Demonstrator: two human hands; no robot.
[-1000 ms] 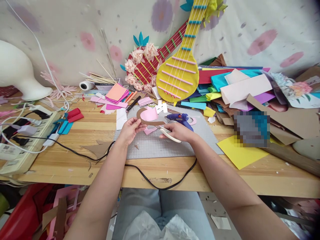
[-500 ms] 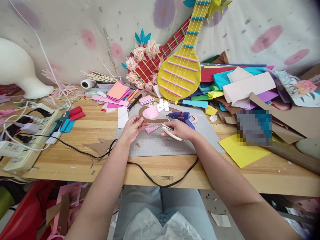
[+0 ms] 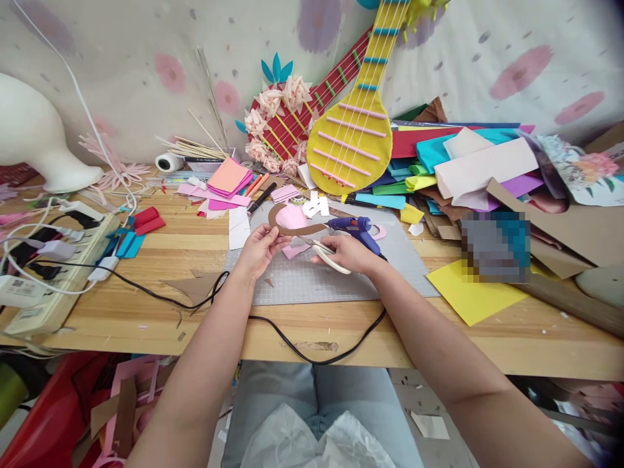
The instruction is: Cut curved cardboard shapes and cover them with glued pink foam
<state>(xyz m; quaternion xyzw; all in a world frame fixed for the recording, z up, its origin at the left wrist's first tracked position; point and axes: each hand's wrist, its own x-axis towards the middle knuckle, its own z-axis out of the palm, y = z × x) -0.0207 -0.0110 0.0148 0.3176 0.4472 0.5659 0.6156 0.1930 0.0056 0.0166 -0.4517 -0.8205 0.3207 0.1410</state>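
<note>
My left hand [image 3: 263,250] pinches a curved brown cardboard piece [image 3: 305,230] by its lower left edge, holding it above the grey cutting mat [image 3: 312,283]. In my right hand [image 3: 348,252] are scissors with white handles [image 3: 331,257], their blades pointing left toward the cardboard's lower edge. Whether the blades touch the cardboard I cannot tell. Pink paper [image 3: 291,218] shows behind the brown curve. Just beyond my right hand lies a blue glue gun [image 3: 355,227], partly hidden by that hand.
Two paper-covered lutes, one yellow [image 3: 350,153] and one red [image 3: 287,127], lean at the back. Stacked coloured sheets [image 3: 482,159] fill the right side. A power strip [image 3: 63,279] stands left, and a black cable [image 3: 316,361] loops along the front. Yellow paper [image 3: 475,292] lies right of the mat.
The scissors have shifted slightly left and up, their blades now reaching further along beneath the brown cardboard. The cardboard has tilted a little; my left hand keeps its hold.
</note>
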